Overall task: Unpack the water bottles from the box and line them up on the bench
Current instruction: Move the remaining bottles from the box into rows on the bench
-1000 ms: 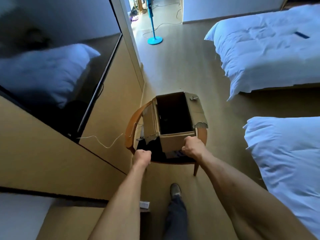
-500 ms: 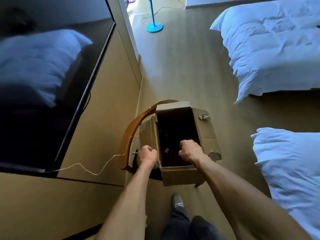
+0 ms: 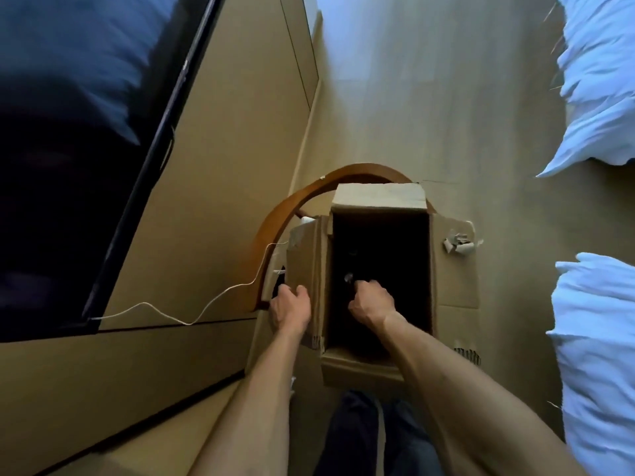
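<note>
Now, from the left, a dark screen (image 3: 68, 149) and a white cable (image 3: 192, 316) lie along the wall, and the left hand (image 3: 290, 309) holds the left flap of the brown box (image 3: 453, 269) with curled fingers. The box stands open on a chair (image 3: 275, 218), its inside too dark to show bottles. The right hand (image 3: 369, 300) reaches inside, fingers curled; on what, I cannot tell. White bedding (image 3: 598, 321) lies on the right.

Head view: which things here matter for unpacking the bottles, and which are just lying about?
Part of the job:
- cardboard box, flaps open, inside too dark to make out bottles
- right hand, reaching into the box
- left hand, at the box's left flap

Just there:
- wooden chair under the box
- white cable
- white duvets
- dark screen
</note>
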A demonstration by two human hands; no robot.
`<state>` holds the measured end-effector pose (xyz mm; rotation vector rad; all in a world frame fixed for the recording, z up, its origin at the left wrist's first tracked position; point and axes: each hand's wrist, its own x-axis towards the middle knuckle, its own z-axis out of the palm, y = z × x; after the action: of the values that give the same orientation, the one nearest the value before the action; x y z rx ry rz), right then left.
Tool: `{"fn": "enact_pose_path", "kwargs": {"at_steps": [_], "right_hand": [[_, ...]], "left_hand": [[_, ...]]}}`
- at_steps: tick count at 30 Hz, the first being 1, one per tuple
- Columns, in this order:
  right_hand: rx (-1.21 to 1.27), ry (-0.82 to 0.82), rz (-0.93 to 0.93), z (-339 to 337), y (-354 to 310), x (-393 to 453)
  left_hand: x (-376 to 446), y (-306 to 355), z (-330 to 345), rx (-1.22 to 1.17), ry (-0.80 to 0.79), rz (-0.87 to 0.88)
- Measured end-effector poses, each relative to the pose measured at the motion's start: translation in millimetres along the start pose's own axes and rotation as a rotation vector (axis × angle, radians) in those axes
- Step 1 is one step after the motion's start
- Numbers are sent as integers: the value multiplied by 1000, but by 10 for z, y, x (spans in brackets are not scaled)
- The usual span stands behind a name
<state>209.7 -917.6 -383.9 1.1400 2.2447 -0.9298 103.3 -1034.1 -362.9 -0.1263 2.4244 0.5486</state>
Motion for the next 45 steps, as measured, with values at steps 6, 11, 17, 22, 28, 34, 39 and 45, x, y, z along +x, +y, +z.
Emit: {"fn": "enact_pose_path", "kwargs": {"at_steps": [6,11,17,22,28,34,39,45], "right_hand": [[-77,-56,-23,-105,18,499],[-92,-51,23,-141,11,903],[-151,-96,-17,37,-26,1191],[-191,-134,-134,89,-30,1412],[-179,-169,-118,177,-106,1596],[-148,-199,-58,318,-47,1665],[-73,-178,8,460,41,1723],[-48,-86,211,486,60,1504]], "left_hand": [[263,277,238,10,10,-13],[254,295,526,-92,43,3],[256,322,670,-131,218,8],[255,301,638,-94,292,18],[263,265,632,-100,303,24],[302,252,584,-118,305,10],[340,202,596,-159,299,22],[353,143,568,-143,288,6]]}}
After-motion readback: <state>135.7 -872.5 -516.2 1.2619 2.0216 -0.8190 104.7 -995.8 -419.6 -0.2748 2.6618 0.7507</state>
